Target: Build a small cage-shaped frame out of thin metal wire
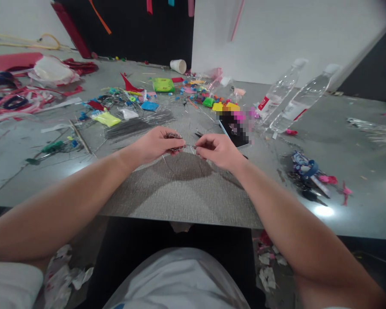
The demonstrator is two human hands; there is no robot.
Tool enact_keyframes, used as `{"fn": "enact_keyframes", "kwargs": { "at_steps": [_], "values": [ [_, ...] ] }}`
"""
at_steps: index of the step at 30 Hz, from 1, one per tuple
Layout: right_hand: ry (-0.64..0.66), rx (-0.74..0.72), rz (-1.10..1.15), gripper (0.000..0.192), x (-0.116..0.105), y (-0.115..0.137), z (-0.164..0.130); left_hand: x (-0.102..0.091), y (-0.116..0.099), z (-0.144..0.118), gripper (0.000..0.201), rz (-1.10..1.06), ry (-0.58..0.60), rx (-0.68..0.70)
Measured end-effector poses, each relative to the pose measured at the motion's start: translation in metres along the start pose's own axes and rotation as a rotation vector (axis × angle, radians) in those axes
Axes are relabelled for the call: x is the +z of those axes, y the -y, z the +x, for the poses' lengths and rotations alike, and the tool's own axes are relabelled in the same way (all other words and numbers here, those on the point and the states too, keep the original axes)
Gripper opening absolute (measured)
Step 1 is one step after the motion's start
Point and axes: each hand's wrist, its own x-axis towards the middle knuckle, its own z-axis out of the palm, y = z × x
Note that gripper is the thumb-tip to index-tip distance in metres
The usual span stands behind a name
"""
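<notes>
Above a grey textured mat point(180, 197), my left hand point(157, 143) is closed round a small cage-like piece of bent thin wire point(176, 142). My right hand point(217, 148) faces it, thumb and forefinger pinched on a thin wire end point(193, 148) that seems to run from the wire piece. Loose wire ends hang below my fingers. Behind my left hand lies a bundle of straight dark wires point(141, 123). A phone point(234, 131), partly pixelated, lies just past my right hand, and a dark pointed tool point(198, 134) shows beside it.
Two clear plastic bottles point(286, 109) stand at the right, past the phone. Scissors point(309, 189) lie at the right. Colourful packets point(163, 85) and small scraps spread across the back. Ribbons and fabric point(28, 96) pile up at the left. A paper cup point(178, 66) lies near the wall.
</notes>
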Motion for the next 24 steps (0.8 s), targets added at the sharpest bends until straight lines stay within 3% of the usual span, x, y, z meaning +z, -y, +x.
{"fn": "enact_keyframes", "kwargs": {
  "at_steps": [9,20,24],
  "values": [
    [-0.060,-0.007,-0.103,0.013,-0.003,0.006,0.002,-0.006,0.009,0.003,0.020,0.082,-0.026,0.080],
    [-0.074,-0.044,-0.123,0.013,-0.003,0.007,0.000,0.003,-0.001,-0.001,0.019,-0.031,-0.065,-0.075],
    [-0.075,-0.092,-0.253,0.013,-0.003,0.005,0.001,-0.003,0.001,0.001,0.022,0.129,-0.065,-0.005]
  ]
}}
